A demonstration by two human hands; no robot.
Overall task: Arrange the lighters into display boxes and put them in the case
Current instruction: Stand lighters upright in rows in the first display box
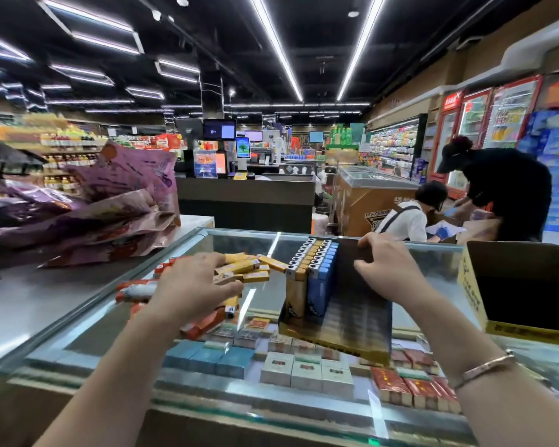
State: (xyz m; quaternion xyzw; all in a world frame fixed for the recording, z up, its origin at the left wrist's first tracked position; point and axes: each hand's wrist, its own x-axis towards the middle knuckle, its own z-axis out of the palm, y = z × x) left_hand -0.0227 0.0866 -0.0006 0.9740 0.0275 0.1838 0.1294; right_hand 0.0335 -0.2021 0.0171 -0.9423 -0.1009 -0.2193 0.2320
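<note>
The left hand (194, 285) hovers palm down with spread, loosely curled fingers over a heap of loose lighters (249, 267) on the glass desk (433, 272); whether it already pinches one cannot be told, since the palm hides what lies beneath. The right hand (384, 269) grips the far dark wall of the display box (352, 321), thumb and fingers curled over its edge, probably to steady the box while it is filled. Inside the box, at its left side, stand upright rows of yellow and blue lighters (313, 269); the rest of the box looks empty, so the filling seems about one third done. The heap lies just left of the box, within easy reach. Through the glass, packets (307, 372) show in the case below. An open yellow carton (513, 291) sits to the right, cut off by the frame edge. Crumpled purple bags (110, 201) lie far left, blurred. The lighters' markings are too small to read.
</note>
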